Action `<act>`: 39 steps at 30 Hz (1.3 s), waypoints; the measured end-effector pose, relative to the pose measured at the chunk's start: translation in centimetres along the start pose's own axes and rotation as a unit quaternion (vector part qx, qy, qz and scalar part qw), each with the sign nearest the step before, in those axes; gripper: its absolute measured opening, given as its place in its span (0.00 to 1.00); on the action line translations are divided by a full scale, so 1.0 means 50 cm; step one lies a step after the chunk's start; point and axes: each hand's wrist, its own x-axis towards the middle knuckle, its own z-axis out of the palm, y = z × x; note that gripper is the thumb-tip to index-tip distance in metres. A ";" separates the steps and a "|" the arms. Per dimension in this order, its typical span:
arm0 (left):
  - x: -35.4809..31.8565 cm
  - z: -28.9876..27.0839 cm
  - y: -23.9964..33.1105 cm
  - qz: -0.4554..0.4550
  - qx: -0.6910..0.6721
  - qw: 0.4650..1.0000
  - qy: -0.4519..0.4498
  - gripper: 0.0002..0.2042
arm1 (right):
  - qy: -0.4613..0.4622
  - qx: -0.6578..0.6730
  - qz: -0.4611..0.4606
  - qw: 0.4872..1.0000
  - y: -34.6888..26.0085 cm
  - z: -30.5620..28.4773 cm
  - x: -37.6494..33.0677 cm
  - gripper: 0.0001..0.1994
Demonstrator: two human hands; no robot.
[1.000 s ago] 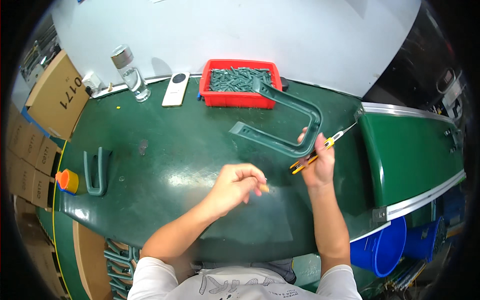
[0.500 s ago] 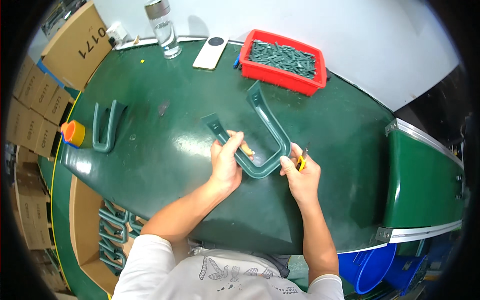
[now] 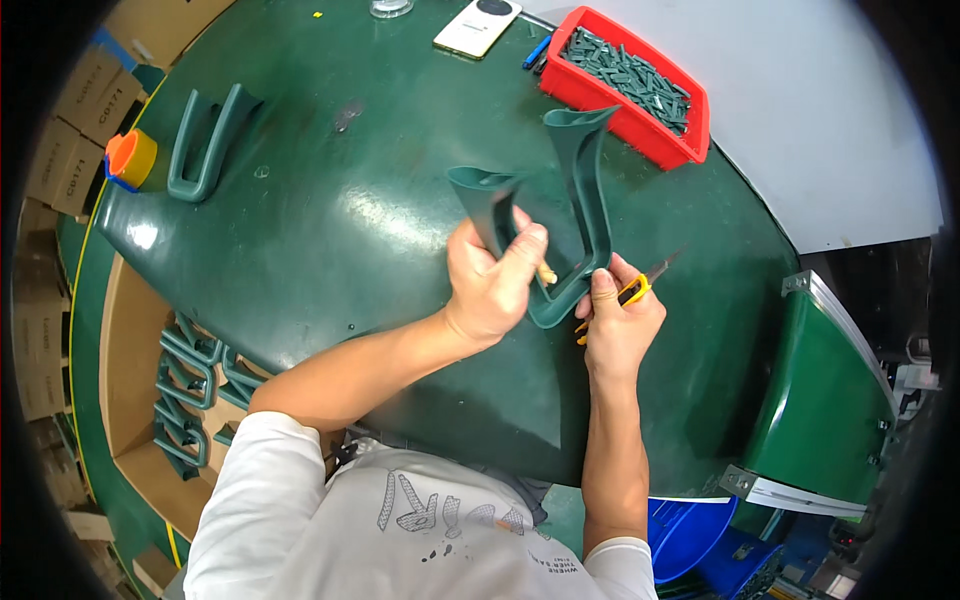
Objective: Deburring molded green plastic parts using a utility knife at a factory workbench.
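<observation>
A: Left hand (image 3: 495,285) clamped round one leg of the green U-shaped part (image 3: 570,215), lifted off the surface (image 3: 330,210) near its right edge, not resting.

B: Right hand (image 3: 618,325)?

A: Closed on a yellow-handled knife (image 3: 640,288), thumb pressing the part's bend. Blade points away, toward the right edge.

B: Risk?

A: Blade sits close to both thumbs. A slip on the curved plastic could nick the left fingers, I'd say. Part could also twist; only one leg is gripped.

B: Red bin (image 3: 690,130)?

A: Far edge, well apart.
</observation>
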 end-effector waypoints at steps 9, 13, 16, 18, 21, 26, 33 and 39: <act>-0.012 -0.001 0.005 0.188 0.140 0.965 -0.121 0.06 | 0.007 0.075 0.060 0.995 -0.002 0.005 0.014 0.07; -0.002 -0.020 -0.008 0.219 0.135 0.953 -0.157 0.07 | -0.037 0.100 0.127 0.986 -0.008 -0.016 0.022 0.08; -0.006 -0.016 -0.018 0.273 0.116 0.944 -0.146 0.09 | -0.042 0.077 0.141 0.986 0.004 -0.018 0.025 0.08; -0.001 -0.020 -0.014 0.296 0.140 0.931 -0.164 0.09 | -0.047 0.087 0.183 0.978 -0.008 -0.016 0.023 0.06; 0.004 -0.019 0.005 0.303 0.161 0.920 -0.189 0.09 | -0.099 0.110 0.248 0.957 -0.003 -0.031 0.020 0.05; 0.003 -0.019 -0.012 0.308 0.161 0.928 -0.137 0.09 | -0.067 0.186 0.214 0.957 0.010 -0.003 -0.012 0.06; 0.014 -0.028 -0.021 0.286 0.256 0.923 -0.036 0.07 | -0.095 0.120 0.207 0.966 0.007 0.018 -0.043 0.06; 0.060 -0.035 0.011 0.032 0.058 0.995 0.076 0.05 | 0.055 0.097 -0.317 0.942 -0.065 -0.012 -0.058 0.07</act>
